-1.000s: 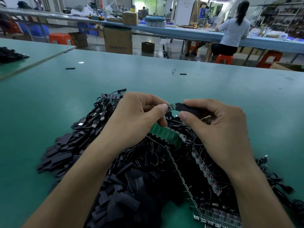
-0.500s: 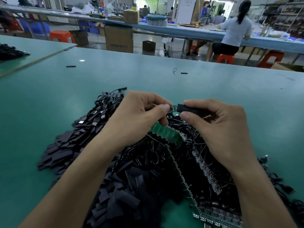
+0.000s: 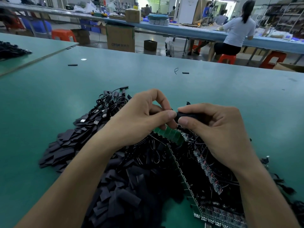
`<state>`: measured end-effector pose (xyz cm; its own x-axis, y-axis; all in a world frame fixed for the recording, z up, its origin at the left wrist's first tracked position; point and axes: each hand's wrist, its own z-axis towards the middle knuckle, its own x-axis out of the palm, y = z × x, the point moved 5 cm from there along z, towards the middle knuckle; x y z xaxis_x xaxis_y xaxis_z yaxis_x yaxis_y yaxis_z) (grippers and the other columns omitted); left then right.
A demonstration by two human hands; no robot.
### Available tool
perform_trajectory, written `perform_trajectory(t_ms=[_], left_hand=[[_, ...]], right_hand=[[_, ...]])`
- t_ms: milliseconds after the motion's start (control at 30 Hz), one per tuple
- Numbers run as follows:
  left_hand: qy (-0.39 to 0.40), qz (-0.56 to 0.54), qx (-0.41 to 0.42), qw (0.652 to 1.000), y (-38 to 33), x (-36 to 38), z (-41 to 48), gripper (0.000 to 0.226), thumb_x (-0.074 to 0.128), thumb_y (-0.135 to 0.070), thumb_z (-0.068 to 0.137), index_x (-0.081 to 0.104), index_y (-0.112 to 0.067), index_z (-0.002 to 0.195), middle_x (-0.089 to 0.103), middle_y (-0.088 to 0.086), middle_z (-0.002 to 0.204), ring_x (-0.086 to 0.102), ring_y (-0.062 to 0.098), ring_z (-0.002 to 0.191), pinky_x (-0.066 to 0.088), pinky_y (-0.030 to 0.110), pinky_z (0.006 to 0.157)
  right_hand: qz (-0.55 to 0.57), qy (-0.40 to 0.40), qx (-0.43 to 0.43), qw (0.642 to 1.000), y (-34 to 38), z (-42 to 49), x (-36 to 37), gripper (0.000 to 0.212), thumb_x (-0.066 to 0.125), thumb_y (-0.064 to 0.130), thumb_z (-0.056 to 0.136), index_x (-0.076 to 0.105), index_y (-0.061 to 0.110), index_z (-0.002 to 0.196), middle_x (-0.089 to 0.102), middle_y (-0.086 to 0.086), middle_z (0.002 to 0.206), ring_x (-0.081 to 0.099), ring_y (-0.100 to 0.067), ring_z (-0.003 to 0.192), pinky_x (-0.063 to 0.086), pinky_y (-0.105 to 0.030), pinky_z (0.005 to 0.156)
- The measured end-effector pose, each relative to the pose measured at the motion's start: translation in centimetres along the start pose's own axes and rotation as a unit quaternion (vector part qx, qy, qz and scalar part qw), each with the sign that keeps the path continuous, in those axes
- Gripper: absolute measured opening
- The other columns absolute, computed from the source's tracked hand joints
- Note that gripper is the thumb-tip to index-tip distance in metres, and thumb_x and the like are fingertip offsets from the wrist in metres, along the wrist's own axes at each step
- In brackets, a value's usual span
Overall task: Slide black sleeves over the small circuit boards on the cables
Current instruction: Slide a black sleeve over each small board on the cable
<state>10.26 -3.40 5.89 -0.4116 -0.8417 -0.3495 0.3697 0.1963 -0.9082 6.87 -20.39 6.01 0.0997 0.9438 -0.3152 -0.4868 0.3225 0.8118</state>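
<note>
Fingertips (image 3: 170, 114) of left hand (image 3: 139, 119), right hand (image 3: 218, 129) pinching black sleeve (image 3: 187, 115)

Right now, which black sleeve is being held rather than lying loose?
The black sleeve pinched in the right hand, its end against the left hand; the others lie loose on the table, most in the pile.

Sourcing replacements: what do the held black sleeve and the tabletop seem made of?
Black sleeve: matte, dull tubing, probably soft plastic or rubber heat-shrink; piled spares lie flattened. Tabletop: smooth green mat with faint sheen, probably rubber or vinyl.
</note>
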Motion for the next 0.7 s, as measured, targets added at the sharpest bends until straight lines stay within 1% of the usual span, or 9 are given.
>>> perform_trajectory(t_ms=[167, 200, 267, 333, 367, 467, 533, 633, 700], left_hand=[[-0.062, 0.049, -0.023, 0.997, 0.3, -0.2, -0.1, 0.015, 0.07, -0.031, 0.092, 0.062, -0.019, 0.089, 0.075, -0.003, 0.07, 0.07, 0.01, 0.061, 0.054, 0.018, 0.062], [-0.077, 0.055, -0.026, 0.995, 0.3, -0.4, -0.1, 0.016, 0.071, -0.033, 0.09, 0.064, -0.019, 0.087, 0.075, -0.004, 0.069, 0.069, 0.01, 0.059, 0.055, 0.019, 0.061], [-0.103, 0.082, -0.02, 0.991, 0.3, -0.8, -0.1, 0.019, 0.072, -0.037, 0.088, 0.069, -0.019, 0.083, 0.074, -0.003, 0.068, 0.07, 0.014, 0.059, 0.058, 0.028, 0.062], [-0.116, 0.117, -0.004, 0.986, 0.2, -1.0, -0.1, 0.021, 0.07, -0.039, 0.089, 0.073, -0.021, 0.079, 0.073, 0.0, 0.068, 0.069, 0.021, 0.062, 0.057, 0.038, 0.065], [-0.118, 0.126, 0.004, 0.985, 0.1, -1.0, -0.1, 0.02, 0.069, -0.039, 0.09, 0.074, -0.022, 0.08, 0.072, -0.001, 0.068, 0.067, 0.02, 0.063, 0.056, 0.036, 0.064], [-0.122, 0.145, 0.022, 0.982, -0.2, -0.8, -0.1, 0.015, 0.068, -0.037, 0.09, 0.075, -0.026, 0.082, 0.069, -0.006, 0.069, 0.059, 0.004, 0.057, 0.046, 0.016, 0.055], [-0.117, 0.156, 0.027, 0.98, -0.3, -0.8, -0.1, 0.015, 0.067, -0.037, 0.09, 0.075, -0.026, 0.083, 0.069, -0.005, 0.069, 0.053, 0.001, 0.054, 0.041, 0.012, 0.053], [-0.098, 0.142, 0.032, 0.985, -0.3, -0.8, -0.1, 0.016, 0.068, -0.036, 0.09, 0.076, -0.024, 0.083, 0.07, -0.002, 0.069, 0.05, 0.003, 0.052, 0.04, 0.017, 0.052], [-0.084, 0.124, 0.032, 0.988, -0.3, -0.7, -0.1, 0.016, 0.068, -0.034, 0.091, 0.075, -0.023, 0.083, 0.071, -0.002, 0.07, 0.052, 0.009, 0.053, 0.042, 0.022, 0.052]], right_hand=[[-0.002, -0.035, 0.003, 0.999, -0.3, 0.0, -0.5, 0.023, 0.081, 0.011, 0.079, 0.079, 0.033, 0.088, 0.076, 0.011, 0.078, 0.071, -0.005, 0.069, 0.054, -0.016, 0.07], [0.0, -0.046, 0.005, 0.999, -0.3, 0.0, -0.7, 0.026, 0.081, 0.007, 0.079, 0.078, 0.032, 0.086, 0.076, 0.01, 0.076, 0.071, -0.005, 0.066, 0.054, -0.015, 0.068], [0.008, -0.061, 0.008, 0.998, -0.2, 0.1, -1.0, 0.027, 0.08, 0.004, 0.08, 0.077, 0.03, 0.087, 0.076, 0.007, 0.073, 0.07, -0.006, 0.063, 0.053, -0.014, 0.066], [0.013, -0.069, 0.012, 0.997, -0.2, 0.1, -1.1, 0.026, 0.08, 0.004, 0.08, 0.076, 0.029, 0.087, 0.076, 0.005, 0.073, 0.069, -0.007, 0.062, 0.054, -0.015, 0.066], [0.014, -0.07, 0.014, 0.997, -0.2, 0.1, -1.1, 0.026, 0.08, 0.004, 0.08, 0.077, 0.029, 0.086, 0.076, 0.004, 0.073, 0.069, -0.008, 0.062, 0.054, -0.016, 0.066], [0.024, -0.063, 0.012, 0.998, -0.2, 0.1, -1.1, 0.026, 0.08, 0.004, 0.079, 0.077, 0.029, 0.087, 0.077, 0.002, 0.076, 0.07, -0.01, 0.063, 0.055, -0.018, 0.067], [0.025, -0.057, 0.008, 0.998, -0.1, 0.1, -1.1, 0.025, 0.082, 0.009, 0.078, 0.077, 0.03, 0.089, 0.077, 0.005, 0.08, 0.071, -0.009, 0.066, 0.055, -0.018, 0.07], [0.006, -0.05, -0.007, 0.999, 0.1, 0.1, -0.8, 0.023, 0.08, 0.018, 0.077, 0.077, 0.034, 0.093, 0.077, 0.012, 0.087, 0.073, -0.007, 0.077, 0.055, -0.018, 0.075], [0.004, -0.046, -0.017, 0.999, 0.3, 0.1, -0.6, 0.023, 0.079, 0.019, 0.077, 0.076, 0.035, 0.095, 0.077, 0.014, 0.087, 0.073, -0.006, 0.077, 0.055, -0.017, 0.075]])
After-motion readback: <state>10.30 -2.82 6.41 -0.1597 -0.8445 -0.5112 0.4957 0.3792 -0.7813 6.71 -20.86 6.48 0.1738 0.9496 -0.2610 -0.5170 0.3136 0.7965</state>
